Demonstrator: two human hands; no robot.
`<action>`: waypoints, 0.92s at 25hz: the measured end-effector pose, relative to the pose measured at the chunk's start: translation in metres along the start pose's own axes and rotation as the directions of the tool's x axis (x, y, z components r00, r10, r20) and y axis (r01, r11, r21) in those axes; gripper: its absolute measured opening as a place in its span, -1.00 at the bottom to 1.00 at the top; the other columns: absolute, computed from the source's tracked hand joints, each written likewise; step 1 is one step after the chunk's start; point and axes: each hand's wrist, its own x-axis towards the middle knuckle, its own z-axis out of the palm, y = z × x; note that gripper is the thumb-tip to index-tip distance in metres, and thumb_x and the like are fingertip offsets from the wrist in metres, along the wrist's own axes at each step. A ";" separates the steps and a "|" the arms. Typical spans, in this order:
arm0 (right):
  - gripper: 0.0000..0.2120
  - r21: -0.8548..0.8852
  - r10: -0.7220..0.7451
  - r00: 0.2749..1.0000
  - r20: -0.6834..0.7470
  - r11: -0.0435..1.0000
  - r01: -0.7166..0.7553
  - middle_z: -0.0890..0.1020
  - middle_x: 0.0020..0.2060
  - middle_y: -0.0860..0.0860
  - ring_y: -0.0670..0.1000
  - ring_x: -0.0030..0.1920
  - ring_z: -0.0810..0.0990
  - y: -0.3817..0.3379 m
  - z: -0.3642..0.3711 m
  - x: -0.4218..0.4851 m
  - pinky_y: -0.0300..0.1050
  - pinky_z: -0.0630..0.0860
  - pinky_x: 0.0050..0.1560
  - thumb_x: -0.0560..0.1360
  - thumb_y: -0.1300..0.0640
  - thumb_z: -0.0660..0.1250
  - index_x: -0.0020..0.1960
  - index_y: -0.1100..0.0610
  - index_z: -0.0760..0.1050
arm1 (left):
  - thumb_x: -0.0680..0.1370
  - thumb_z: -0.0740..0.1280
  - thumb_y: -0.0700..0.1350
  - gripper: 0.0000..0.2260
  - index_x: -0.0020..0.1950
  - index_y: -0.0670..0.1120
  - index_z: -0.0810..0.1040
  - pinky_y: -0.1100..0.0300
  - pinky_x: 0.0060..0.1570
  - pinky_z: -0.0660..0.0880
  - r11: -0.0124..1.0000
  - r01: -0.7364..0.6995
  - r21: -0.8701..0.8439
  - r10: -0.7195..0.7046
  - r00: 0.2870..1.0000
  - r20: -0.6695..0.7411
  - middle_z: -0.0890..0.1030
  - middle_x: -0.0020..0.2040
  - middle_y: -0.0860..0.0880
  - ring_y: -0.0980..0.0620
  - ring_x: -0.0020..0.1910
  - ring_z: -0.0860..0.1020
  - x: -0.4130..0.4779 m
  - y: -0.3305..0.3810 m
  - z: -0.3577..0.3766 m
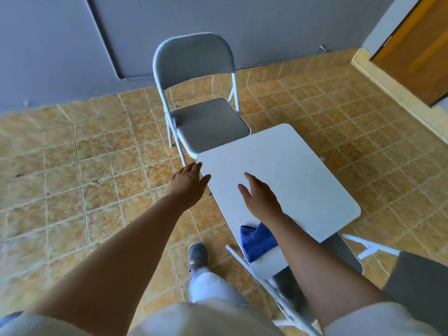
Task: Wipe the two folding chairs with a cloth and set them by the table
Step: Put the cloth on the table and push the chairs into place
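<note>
Grey far chair [206, 122] stands unfolded at the white desk's [291, 170] far corner. The 2nd chair [349, 255] sits at its near right. A blue cloth [257, 241] lies on the desk's near end. The left hand [190, 180], at the desk's left edge, and the right hand [260, 197], above the desk, are both spread and hold nothing.

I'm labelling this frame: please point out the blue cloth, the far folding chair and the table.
blue cloth [257, 242]: head view, on its folded middle.
far folding chair [208, 122]: head view, on the seat pad.
table [303, 170]: head view, on bare tabletop.
</note>
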 end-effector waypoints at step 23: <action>-0.39 0.140 0.270 0.962 -0.040 0.955 -0.262 0.16 0.53 0.00 0.03 0.49 0.19 -0.262 0.035 0.408 -0.03 0.21 0.43 0.59 -0.15 0.11 0.54 0.05 0.04 | 0.62 0.13 0.09 -0.52 0.49 -0.09 0.24 -0.06 0.34 0.29 0.966 -0.252 0.053 0.249 0.966 0.065 0.31 0.48 -0.13 -0.23 0.40 0.32 0.464 -0.192 -0.247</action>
